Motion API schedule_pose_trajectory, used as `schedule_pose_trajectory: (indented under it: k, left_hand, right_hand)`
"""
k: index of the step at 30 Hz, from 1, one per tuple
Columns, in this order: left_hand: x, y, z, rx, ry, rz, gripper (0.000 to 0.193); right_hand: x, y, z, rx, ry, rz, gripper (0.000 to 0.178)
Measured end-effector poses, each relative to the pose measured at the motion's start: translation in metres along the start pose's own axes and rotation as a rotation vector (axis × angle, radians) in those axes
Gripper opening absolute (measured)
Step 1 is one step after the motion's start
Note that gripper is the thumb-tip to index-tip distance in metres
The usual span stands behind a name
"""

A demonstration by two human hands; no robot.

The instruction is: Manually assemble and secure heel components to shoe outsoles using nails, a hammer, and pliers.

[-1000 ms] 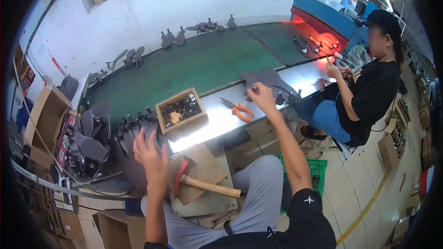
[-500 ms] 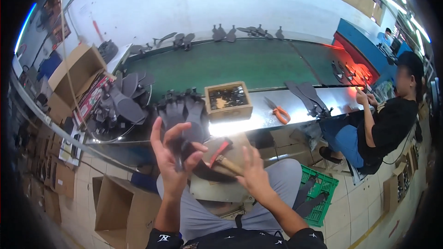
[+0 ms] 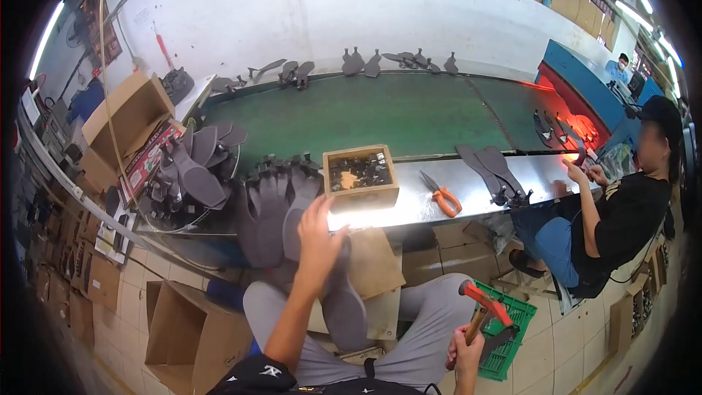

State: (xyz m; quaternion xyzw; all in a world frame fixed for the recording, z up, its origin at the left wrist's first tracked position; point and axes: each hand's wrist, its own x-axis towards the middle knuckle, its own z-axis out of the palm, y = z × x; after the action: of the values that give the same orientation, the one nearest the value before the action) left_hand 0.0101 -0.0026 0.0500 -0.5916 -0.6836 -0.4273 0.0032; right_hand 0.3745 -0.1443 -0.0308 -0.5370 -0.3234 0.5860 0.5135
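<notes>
Your right hand (image 3: 466, 351) is clasping the hammer (image 3: 488, 304), keeping its head above the fingers, your left hand (image 3: 320, 240) (grip unclear) reaching beside a sole (image 3: 345, 314).

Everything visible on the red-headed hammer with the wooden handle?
The red-headed, wooden-handled hammer is raised head-up, tilted, in the person's bare right hand, fingers wrapped around its handle. The elongated head looks like painted metal, darker at its upper-left end. The brown handle is partly hidden by the fingers. In view, the head partly overlaps the green plastic lattice crate. Only the hand visibly touches it.
</notes>
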Motion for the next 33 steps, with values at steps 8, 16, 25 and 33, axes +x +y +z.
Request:
schedule_pose_trajectory:
  k: [8, 16, 25, 33]
  left_hand:
    - [0.175, -0.088, 0.097, 0.360, -0.236, 0.396, 0.015]
    - [0.163, -0.061, 0.079, 0.307, -0.226, 0.620, 0.017]
    - [-0.001, 0.068, -0.033, -0.235, 0.200, 0.700, 0.030]
    - [-0.047, 0.029, -0.035, -0.376, 0.203, 0.387, 0.036]
  right_hand:
    - [0.026, -0.003, 0.045, 0.147, -0.084, -0.088, 0.023]
    - [0.071, -0.060, 0.086, 0.034, -0.208, -0.204, 0.032]
    - [0.075, -0.119, 0.190, 0.120, -0.544, -0.283, 0.030]
    - [0.064, -0.098, 0.220, 0.062, -0.602, -0.284, 0.019]
